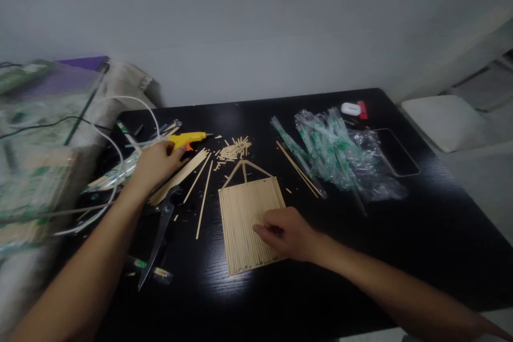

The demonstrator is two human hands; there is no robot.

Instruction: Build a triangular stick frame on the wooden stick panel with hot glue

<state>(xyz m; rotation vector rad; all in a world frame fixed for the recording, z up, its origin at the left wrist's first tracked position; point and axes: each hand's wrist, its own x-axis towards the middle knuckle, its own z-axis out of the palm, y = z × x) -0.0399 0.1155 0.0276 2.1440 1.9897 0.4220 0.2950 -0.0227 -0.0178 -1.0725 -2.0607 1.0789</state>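
Note:
My left hand is closed around the rear of a yellow glue gun with an orange trigger; its nozzle points right. Most of the grip is hidden by the hand. My right hand is curled, its knuckles over the right side of a panel of thin wooden sticks; nothing shows in its fingers. The panel lies flat, with a triangular stick frame at its far edge. Beyond that frame is a pile of short cut stick pieces.
Loose long sticks and dark-handled pliers or cutters lie left of the panel. Crumpled clear-green wrappers, a phone and a white case are on the right. A white cable loops by my left arm.

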